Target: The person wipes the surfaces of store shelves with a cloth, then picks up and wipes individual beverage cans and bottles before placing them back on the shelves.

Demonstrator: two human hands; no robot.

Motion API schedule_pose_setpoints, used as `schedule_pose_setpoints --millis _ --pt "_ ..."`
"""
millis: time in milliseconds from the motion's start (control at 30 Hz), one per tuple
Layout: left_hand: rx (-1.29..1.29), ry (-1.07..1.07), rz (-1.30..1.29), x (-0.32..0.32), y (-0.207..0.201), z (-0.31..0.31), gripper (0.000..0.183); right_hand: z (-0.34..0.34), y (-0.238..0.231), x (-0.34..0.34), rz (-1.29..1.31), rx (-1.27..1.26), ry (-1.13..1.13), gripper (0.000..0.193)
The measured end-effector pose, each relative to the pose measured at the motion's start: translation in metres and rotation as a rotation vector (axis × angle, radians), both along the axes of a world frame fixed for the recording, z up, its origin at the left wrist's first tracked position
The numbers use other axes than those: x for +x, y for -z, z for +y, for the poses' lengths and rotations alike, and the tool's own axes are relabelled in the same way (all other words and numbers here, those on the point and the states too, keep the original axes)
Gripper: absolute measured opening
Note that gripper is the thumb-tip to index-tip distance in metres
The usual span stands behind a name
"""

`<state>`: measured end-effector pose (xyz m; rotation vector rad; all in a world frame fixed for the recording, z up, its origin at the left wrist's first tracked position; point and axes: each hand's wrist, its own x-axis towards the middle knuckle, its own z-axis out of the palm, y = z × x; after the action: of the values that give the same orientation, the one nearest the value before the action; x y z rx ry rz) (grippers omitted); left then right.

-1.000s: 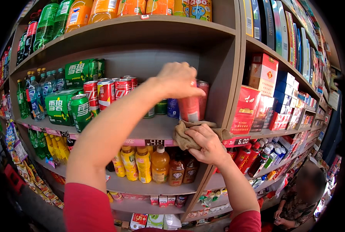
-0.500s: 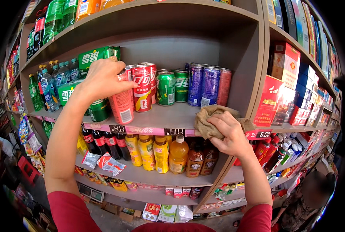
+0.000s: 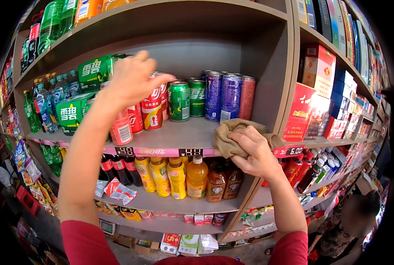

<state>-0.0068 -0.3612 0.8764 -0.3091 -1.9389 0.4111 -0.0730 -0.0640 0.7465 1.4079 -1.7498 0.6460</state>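
My left hand [image 3: 133,77] is raised over the front row of cans, its thumb stretched out to the right and nothing seen in its grasp; its other fingers are partly hidden and a little blurred. Below it a pinkish-red can [image 3: 122,128] stands on the shelf, its top behind my wrist. Beside that are red cola cans [image 3: 153,114], then green soda cans [image 3: 179,101] and tall blue-purple cans [image 3: 230,98]. My right hand [image 3: 254,150] is closed on a crumpled brown cloth [image 3: 230,137], which lies over the shelf's front edge.
Green multipacks [image 3: 71,113] and small bottles [image 3: 47,106] stand at the left of the shelf [image 3: 183,134]. A wooden upright [image 3: 289,66] divides it from red boxes [image 3: 299,112] at right. Juice bottles [image 3: 197,176] line the shelf below. At lower right a person [image 3: 347,225] is near.
My left hand has let go of the pinkish-red can and lifted up and right. The can stands on the shelf. My right hand still holds the cloth at the edge; the view has shifted slightly.
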Motion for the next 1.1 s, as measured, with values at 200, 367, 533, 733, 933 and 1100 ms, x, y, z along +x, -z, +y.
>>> schedule_pose_setpoints --millis 200,367,533,733,933,1100 --pt "0.081 0.239 -0.189 -0.096 -0.005 0.085 0.060 0.002 -0.002 0.000 -0.032 0.018 0.006 0.043" --pt "0.156 0.163 -0.454 -0.119 -0.012 0.141 0.057 0.003 0.000 -0.003 -0.027 0.011 0.006 0.043" --pt "0.128 0.106 -0.459 -0.128 -0.001 0.156 0.047 0.001 -0.002 0.002 -0.014 0.001 0.011 0.043" --pt "0.102 0.142 -0.336 -0.108 0.005 0.149 0.038 0.003 -0.002 0.001 -0.009 0.003 -0.002 0.043" --pt "0.161 0.136 -0.221 -0.056 -0.014 0.107 0.054 0.005 0.002 -0.002 -0.009 -0.012 -0.013 0.044" --pt "0.184 0.156 -0.156 -0.002 -0.002 0.060 0.053 0.009 0.001 -0.002 0.024 0.003 -0.007 0.044"
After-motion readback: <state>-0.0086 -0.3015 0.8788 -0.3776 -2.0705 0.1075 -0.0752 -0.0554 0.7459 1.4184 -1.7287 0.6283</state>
